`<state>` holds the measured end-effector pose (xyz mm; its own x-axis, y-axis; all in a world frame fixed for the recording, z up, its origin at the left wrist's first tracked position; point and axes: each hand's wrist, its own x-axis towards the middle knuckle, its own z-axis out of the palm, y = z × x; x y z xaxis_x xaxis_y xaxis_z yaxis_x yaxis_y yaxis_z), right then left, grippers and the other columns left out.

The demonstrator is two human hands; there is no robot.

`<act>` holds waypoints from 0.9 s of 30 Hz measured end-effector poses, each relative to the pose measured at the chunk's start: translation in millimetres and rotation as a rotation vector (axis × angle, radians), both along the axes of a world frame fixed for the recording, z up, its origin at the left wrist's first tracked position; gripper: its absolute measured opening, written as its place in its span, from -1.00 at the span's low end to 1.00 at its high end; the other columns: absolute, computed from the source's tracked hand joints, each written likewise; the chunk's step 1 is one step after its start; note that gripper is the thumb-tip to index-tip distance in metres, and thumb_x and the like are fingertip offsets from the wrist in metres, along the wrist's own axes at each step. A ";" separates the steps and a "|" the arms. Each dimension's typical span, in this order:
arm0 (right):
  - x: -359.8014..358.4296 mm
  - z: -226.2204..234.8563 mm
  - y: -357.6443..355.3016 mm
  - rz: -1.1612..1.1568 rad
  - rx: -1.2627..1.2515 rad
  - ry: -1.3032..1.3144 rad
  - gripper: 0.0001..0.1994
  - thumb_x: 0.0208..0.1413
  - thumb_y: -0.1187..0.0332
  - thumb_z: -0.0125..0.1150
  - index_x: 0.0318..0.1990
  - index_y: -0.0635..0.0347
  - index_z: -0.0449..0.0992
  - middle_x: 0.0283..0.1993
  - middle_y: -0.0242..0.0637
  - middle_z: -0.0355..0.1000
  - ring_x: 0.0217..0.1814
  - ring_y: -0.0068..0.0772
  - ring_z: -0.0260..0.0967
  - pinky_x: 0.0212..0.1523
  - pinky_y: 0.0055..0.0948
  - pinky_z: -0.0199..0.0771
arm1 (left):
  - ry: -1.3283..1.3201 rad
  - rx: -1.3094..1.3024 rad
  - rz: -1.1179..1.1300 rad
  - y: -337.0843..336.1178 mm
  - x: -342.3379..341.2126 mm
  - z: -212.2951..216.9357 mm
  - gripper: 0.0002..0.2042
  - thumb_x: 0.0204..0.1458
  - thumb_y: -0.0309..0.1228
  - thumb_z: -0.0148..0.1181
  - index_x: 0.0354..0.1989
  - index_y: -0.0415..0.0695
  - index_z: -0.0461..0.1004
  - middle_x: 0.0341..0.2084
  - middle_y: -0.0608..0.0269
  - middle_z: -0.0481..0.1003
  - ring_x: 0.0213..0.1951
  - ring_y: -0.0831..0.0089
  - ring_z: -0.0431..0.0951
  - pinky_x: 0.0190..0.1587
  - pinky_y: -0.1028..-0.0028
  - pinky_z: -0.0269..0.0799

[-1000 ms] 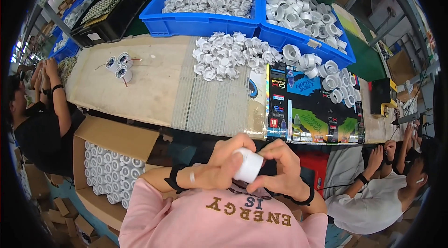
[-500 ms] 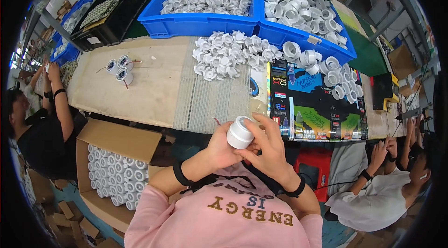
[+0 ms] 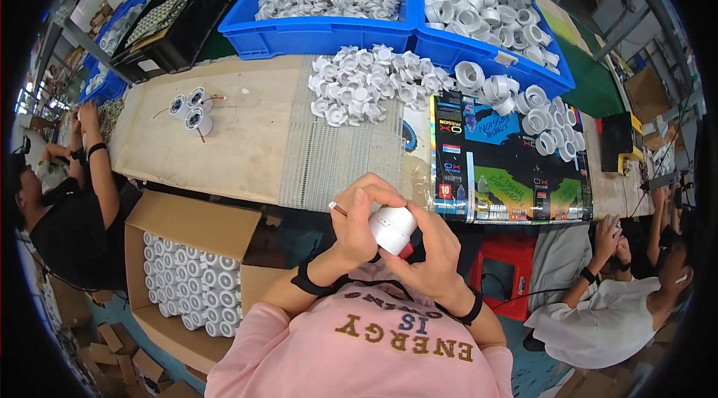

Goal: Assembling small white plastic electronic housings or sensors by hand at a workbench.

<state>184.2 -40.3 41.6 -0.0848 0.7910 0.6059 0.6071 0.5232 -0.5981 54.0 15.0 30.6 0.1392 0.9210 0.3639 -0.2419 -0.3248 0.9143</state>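
Observation:
Between my two hands, in front of my chest at the table's near edge, is a white cylindrical plastic housing (image 3: 393, 230), tilted. My left hand (image 3: 354, 220) wraps round its left side, and a thin wire with a small white plug (image 3: 336, 207) sticks out beside these fingers. On the other side my right hand (image 3: 435, 254) grips the housing with thumb and fingers. Farther off, a pile of small white finned plastic caps (image 3: 366, 84) lies on the table. To its right, white plastic rings (image 3: 550, 125) are grouped on a printed black sheet (image 3: 508, 166).
Blue bins (image 3: 321, 30) of white parts line the table's back, beside a black crate (image 3: 176, 31). Three wired cylinders (image 3: 196, 110) stand at left. Below, an open carton (image 3: 191, 218) holds finished-looking white cylinders. A red stool (image 3: 499, 271) is under the table; people sit either side.
My left hand has come up and over the housing's left side. The housing has been turned, showing a different face, while my right hand has moved slightly lower and keeps its hold.

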 end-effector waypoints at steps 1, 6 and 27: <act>-0.2 -1.8 -1.1 -0.001 -0.002 0.001 -0.36 -0.29 0.36 0.47 0.00 0.45 0.35 -0.22 -0.02 0.43 -0.32 -0.18 0.42 -0.34 -0.38 0.44 | 0.023 -0.002 0.025 -1.5 0.6 2.0 -0.40 0.27 -0.18 -0.42 -0.58 -0.33 0.49 -0.52 0.03 0.46 -0.46 0.38 0.43 -0.42 0.46 0.32; -0.4 -5.9 -3.0 -0.030 0.154 -0.068 -0.36 -0.28 0.30 0.47 -0.04 0.48 0.35 -0.30 -0.03 0.42 -0.36 -0.19 0.41 -0.40 -0.36 0.43 | 0.081 0.101 -0.036 -1.1 -3.8 8.8 -0.43 0.27 -0.19 -0.38 -0.56 -0.32 0.49 -0.52 0.04 0.46 -0.48 0.40 0.42 -0.46 0.44 0.30; 103.3 -77.3 5.5 -0.383 -0.293 0.136 -0.77 0.06 0.53 0.13 -0.11 0.34 0.40 -0.26 -0.17 0.42 -0.37 -0.41 0.38 -0.39 -0.48 0.37 | 1.075 0.025 0.752 173.8 -177.8 -41.2 -0.63 0.10 -0.17 0.02 -0.61 -0.20 0.44 -0.74 0.04 0.41 -0.64 0.16 0.47 -0.52 0.28 0.34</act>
<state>287.5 -34.9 -35.7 0.3089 0.8885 0.3394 0.6292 0.0767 -0.7734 -123.8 188.8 -10.6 -0.1727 0.8946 0.4122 0.8458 -0.0797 0.5275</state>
